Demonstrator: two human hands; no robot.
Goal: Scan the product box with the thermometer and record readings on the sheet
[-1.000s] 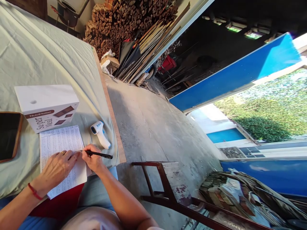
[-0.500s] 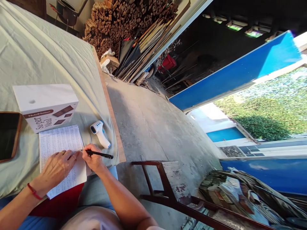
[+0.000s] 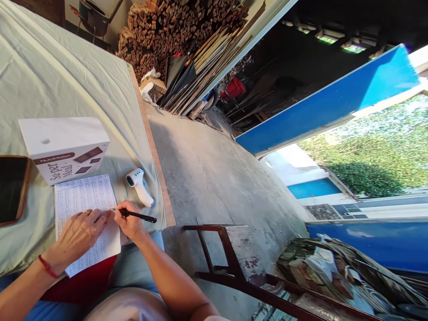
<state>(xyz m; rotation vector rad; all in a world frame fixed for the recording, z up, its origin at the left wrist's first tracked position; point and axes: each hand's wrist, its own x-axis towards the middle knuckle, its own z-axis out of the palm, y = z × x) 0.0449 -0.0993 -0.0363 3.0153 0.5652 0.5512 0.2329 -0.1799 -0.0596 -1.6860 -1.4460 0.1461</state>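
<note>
A sheet of paper (image 3: 83,191) covered in rows of handwriting lies at the table's near edge. My left hand (image 3: 80,229) rests flat across it, fingers stretched toward the right. Pinched in my right hand (image 3: 130,220) is a black pen (image 3: 143,217), its tip on the paper's right side close to my left fingertips. Just beyond the sheet stands a white box (image 3: 67,138) with brown print. To the right of the paper, a white and blue infrared thermometer (image 3: 140,186) lies on the cloth. A phone (image 3: 13,189) in a brown case lies at the far left.
A pale cloth (image 3: 70,76) covers the table, whose wooden edge (image 3: 152,147) runs along the right. A dark wooden chair (image 3: 230,254) stands on the concrete floor at right. Stacked firewood (image 3: 160,40) and leaning sticks (image 3: 207,67) are at the back.
The pen's rear end has shifted very slightly to the left with my right hand. My left hand and the objects on the table stay in place.
</note>
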